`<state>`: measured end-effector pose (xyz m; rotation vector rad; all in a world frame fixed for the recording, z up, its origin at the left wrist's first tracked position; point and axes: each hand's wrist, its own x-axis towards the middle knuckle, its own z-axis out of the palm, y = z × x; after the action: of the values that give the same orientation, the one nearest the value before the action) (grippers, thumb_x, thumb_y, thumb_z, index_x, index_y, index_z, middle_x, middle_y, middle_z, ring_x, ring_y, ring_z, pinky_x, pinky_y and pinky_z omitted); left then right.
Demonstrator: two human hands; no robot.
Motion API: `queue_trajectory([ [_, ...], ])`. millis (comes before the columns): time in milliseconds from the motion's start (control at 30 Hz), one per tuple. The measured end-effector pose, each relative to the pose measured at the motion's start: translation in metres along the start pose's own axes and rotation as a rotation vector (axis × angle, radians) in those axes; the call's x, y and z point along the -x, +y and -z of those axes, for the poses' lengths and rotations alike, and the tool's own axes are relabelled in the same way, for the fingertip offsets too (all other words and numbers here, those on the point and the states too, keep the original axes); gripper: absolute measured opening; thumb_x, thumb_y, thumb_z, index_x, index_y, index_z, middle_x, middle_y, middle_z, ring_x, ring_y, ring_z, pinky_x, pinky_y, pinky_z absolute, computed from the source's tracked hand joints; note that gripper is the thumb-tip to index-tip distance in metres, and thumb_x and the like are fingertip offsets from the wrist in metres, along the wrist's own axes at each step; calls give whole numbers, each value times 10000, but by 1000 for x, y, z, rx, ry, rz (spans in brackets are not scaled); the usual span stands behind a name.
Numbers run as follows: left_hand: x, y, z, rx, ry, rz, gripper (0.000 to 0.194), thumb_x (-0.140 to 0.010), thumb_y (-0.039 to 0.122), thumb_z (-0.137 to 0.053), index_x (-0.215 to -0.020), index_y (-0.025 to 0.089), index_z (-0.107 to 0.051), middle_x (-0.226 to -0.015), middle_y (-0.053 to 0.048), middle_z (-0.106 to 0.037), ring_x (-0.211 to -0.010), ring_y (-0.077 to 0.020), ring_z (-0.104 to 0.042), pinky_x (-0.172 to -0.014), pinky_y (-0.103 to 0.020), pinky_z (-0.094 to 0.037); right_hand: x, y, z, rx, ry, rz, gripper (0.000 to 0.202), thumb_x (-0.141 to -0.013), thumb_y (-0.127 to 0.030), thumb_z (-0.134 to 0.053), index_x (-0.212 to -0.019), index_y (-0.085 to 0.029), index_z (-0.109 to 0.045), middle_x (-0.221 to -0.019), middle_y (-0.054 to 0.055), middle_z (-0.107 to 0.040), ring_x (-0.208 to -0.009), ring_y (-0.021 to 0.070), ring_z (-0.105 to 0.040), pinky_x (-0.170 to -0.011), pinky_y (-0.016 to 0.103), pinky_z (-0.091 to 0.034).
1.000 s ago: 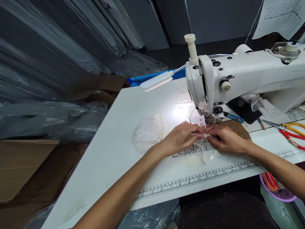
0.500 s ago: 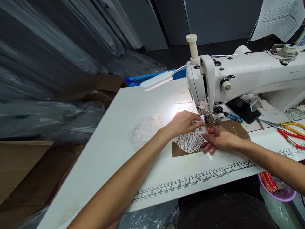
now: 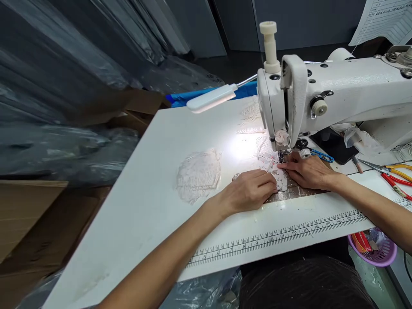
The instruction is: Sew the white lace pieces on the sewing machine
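Observation:
A piece of white lace fabric (image 3: 280,178) lies under the needle area of the white sewing machine (image 3: 273,107), over a brown plate (image 3: 298,194). My left hand (image 3: 252,189) rests on the lace's near left side, fingers curled in and closed on it. Close to the presser foot (image 3: 281,156), my right hand (image 3: 309,171) holds the lace from the right, one fingertip stretched onto it; its other fingertips are partly hidden. Left of my hands lies a rounded white lace piece (image 3: 199,174).
More lace (image 3: 252,113) lies behind, near the lamp (image 3: 212,98). Blue thread snips (image 3: 322,155), a black phone (image 3: 334,143) and scissors with yellow handles (image 3: 399,169) lie right. A printed ruler (image 3: 283,236) runs along the front edge. A purple basket (image 3: 383,255) sits below.
My left hand has moved down toward the front edge of the lace. My right hand has shifted up and right beside the presser foot. The lace's loose fringe no longer shows; the view has shifted slightly.

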<state>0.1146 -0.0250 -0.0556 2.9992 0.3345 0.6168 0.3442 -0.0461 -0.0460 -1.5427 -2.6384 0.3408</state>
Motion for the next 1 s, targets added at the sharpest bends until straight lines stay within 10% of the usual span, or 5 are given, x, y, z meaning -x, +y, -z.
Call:
queue_trajectory([
  [300,-3,-2,-12,-14,236,-65,152,-951,151,-552,-830,138,-644,-865,-63,-718,-727,-139,-666,-643,-283,-596,5,2,-9,-108,137,-34,396,-963,-276,-467,-1320,-283,-639,-1115,100,-648,-805,178,-601,-646,274,-417],
  [567,-4,0,-13,81,404,76,64,-914,115,-615,-861,132,-647,-860,-61,-719,-774,-129,-691,-661,-252,-623,22,9,-10,-395,246,155,301,-841,-165,-483,-972,-171,-753,-855,45,-708,-765,161,-621,-716,291,-461],
  [1000,-4,0,-17,-32,292,-13,94,-919,106,-579,-852,148,-631,-927,-56,-760,-750,-138,-697,-644,-284,-578,26,-6,-11,-134,72,269,355,-888,-195,-497,-1162,-223,-721,-954,86,-593,-829,187,-552,-631,301,-365],
])
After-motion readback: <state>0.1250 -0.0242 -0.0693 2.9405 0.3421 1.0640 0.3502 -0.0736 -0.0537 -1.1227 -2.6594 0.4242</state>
